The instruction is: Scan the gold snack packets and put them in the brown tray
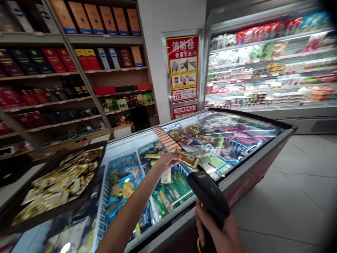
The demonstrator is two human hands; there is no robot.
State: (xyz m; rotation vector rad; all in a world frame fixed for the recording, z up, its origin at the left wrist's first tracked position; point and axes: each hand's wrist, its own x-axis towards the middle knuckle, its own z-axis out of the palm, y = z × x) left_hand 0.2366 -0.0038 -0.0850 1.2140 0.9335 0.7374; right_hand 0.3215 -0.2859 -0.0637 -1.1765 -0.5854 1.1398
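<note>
My left hand (170,161) reaches over the chest freezer and pinches the end of a gold packet (190,160), which points right. My right hand (217,230) is wrapped round the grip of a black handheld scanner (209,193), whose head points up and left at the packet, close to its lower edge. Below my left hand, green ice-cream packs (168,195) and blue packs (125,175) lie in baskets inside the freezer.
The chest freezer (263,144) extends away to the right with a raised rim. A dark tray of gold packets (65,179) lies at the left. Shelves of boxes (113,70) stand behind, a lit refrigerated display (268,75) at the back right. Tiled floor (292,189) shows at right.
</note>
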